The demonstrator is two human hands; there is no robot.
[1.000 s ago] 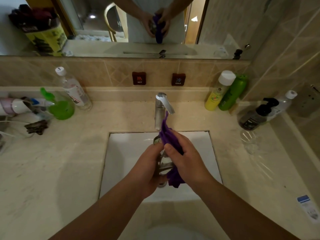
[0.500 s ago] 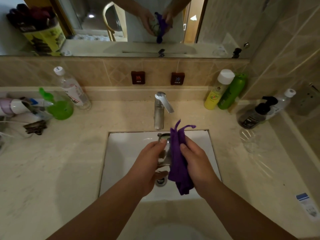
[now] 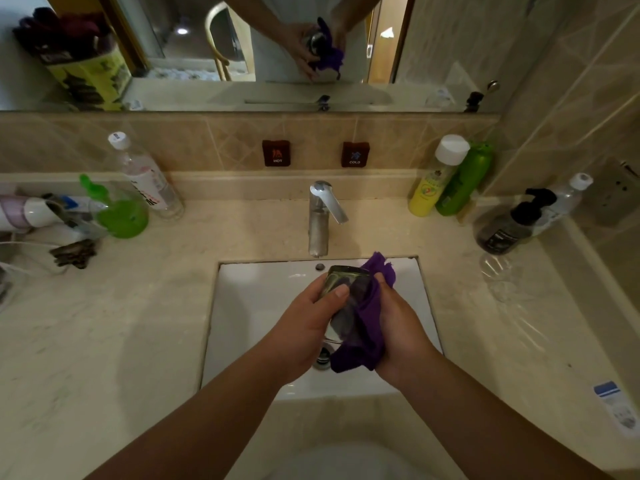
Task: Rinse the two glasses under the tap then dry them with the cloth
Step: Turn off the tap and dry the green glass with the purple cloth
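Note:
Over the white sink [image 3: 256, 306] my left hand [image 3: 304, 327] grips a clear glass [image 3: 341, 289], tilted with its base pointing away from me. My right hand [image 3: 401, 327] holds a purple cloth [image 3: 367, 327] pressed against the right side of that glass; the cloth hangs down below it over the drain. A second clear glass [image 3: 497, 275] stands upright on the counter to the right of the sink. The chrome tap [image 3: 320, 220] rises behind the sink, with no water visibly running.
Behind the tap are hot and cold wall buttons [image 3: 277, 153]. At the back right stand a yellow bottle [image 3: 433, 181], a green bottle [image 3: 464, 181] and a dark pump bottle [image 3: 509, 226]. On the left are a water bottle [image 3: 145, 178], a green spray bottle [image 3: 119, 213] and clutter.
My left hand has tipped the glass so its base points away. The cloth has slid from the glass's top down its right side, in my right hand.

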